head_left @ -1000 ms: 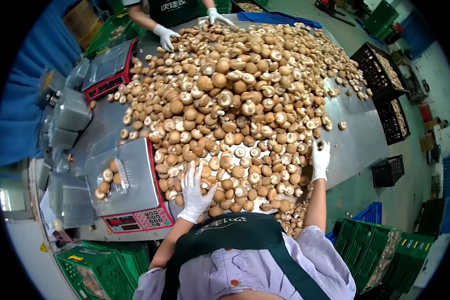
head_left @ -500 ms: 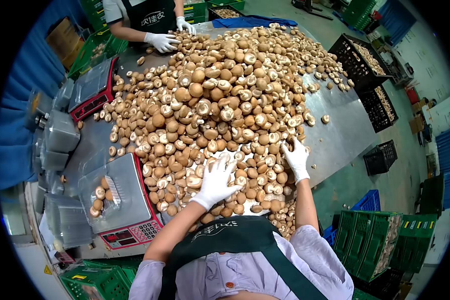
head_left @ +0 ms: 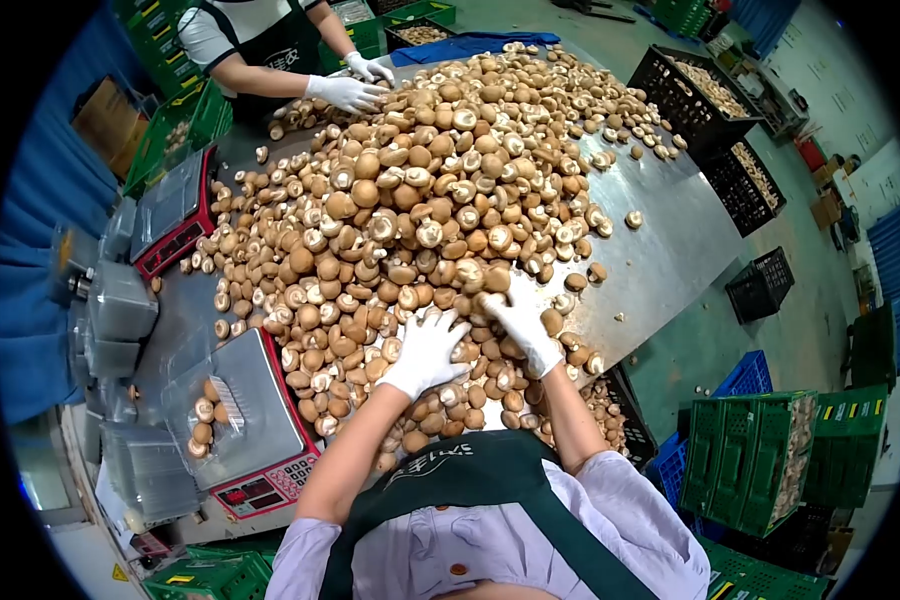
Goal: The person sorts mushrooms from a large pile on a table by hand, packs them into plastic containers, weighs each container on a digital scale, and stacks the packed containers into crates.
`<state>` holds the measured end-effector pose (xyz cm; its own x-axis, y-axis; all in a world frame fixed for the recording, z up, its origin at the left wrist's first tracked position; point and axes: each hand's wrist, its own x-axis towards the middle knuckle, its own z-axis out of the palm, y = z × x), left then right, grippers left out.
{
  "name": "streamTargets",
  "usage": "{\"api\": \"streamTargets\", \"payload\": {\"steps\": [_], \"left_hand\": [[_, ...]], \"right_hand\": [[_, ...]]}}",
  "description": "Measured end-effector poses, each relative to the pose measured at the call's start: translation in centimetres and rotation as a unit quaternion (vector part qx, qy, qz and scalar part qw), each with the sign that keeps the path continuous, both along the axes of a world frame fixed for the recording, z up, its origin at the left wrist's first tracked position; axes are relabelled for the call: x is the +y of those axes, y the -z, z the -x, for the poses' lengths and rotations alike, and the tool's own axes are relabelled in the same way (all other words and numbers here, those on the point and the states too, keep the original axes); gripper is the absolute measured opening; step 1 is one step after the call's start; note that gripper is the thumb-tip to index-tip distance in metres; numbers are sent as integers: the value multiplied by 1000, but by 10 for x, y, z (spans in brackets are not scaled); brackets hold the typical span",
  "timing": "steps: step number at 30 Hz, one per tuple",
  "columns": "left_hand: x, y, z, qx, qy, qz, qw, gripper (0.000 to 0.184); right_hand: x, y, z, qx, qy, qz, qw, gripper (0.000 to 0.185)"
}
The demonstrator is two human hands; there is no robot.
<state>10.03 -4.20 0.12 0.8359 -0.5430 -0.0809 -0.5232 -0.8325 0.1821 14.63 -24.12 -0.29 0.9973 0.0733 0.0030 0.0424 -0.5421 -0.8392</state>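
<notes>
A large heap of brown shiitake mushrooms (head_left: 400,200) covers much of the metal table (head_left: 660,215). My left hand (head_left: 422,354), in a white glove, lies on the near part of the heap with its fingers spread, holding nothing. To its right, my gloved right hand (head_left: 523,325) touches the side of the heap, thumb and fingers apart. A few mushrooms at its fingertips are blurred by motion. On the left, a clear plastic tray with several mushrooms (head_left: 206,412) rests on a red digital scale (head_left: 270,487).
Across the table, a co-worker's gloved hand (head_left: 346,93) touches the heap. A second scale (head_left: 175,240) and stacked clear trays (head_left: 120,285) stand at left. Black crates of mushrooms (head_left: 692,88) are beyond the right edge; green crates (head_left: 745,455) are stacked at lower right.
My right hand has moved left from the heap's right side, and mushrooms beside it have shifted. My left hand stays spread in nearly the same place. The view has turned slightly.
</notes>
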Motion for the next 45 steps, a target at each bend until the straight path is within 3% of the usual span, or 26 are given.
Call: {"api": "streamTargets", "payload": {"steps": [2,4,7,8,10,14,18,20,22,23,24,28,30,31,33,37,39,40,42,45], "left_hand": [[13,-23,11,65,-29,-19,997,64],[35,-11,28,-50,-22,22,998,49],[57,-26,47,-67,-75,30,994,31],[67,-32,55,-80,-95,61,990,31],[88,-37,71,-74,-148,133,977,33],[114,-36,104,-57,-252,200,945,52],[108,-25,125,-16,-297,177,938,81],[95,-17,124,1,-275,164,947,92],[77,-13,119,-26,-280,142,949,96],[73,-9,115,-34,-273,172,946,97],[69,-9,110,-49,-254,141,955,94],[54,-22,90,-70,-203,112,970,80],[55,-19,82,-90,-167,159,969,72],[53,-29,80,-89,-173,184,963,66],[56,-32,81,-98,-188,220,952,58],[58,-41,88,-114,-210,261,935,51],[57,-46,90,-116,-217,273,930,48],[59,-45,91,-116,-215,271,931,48],[59,-41,92,-97,-213,312,921,45],[59,-38,93,-95,-212,307,923,43]], "right_hand": [[24,-25,20,119,-80,-204,968,66],[46,-35,33,34,-158,-53,985,62],[56,-47,43,97,-194,-93,972,63],[53,-46,47,47,-183,-144,971,60],[31,-63,49,41,-114,-87,989,54],[-55,-30,34,-81,141,4,987,45],[-129,-1,32,-9,261,180,948,41],[-137,11,30,-21,270,164,949,39],[-135,8,26,71,230,154,958,42],[-129,11,25,45,227,131,964,41],[-120,14,23,-5,220,139,965,38],[-110,27,11,-11,161,188,969,34],[-121,38,12,-25,210,23,977,29],[-123,18,14,30,241,-150,959,29],[-136,7,13,72,278,-446,848,28],[-176,-15,2,119,315,-507,793,28],[-203,17,-21,22,325,-174,930,31],[-199,25,-29,-16,329,-48,943,41],[-196,35,-36,-5,202,109,973,51],[-177,40,-42,41,174,86,980,57]]}}
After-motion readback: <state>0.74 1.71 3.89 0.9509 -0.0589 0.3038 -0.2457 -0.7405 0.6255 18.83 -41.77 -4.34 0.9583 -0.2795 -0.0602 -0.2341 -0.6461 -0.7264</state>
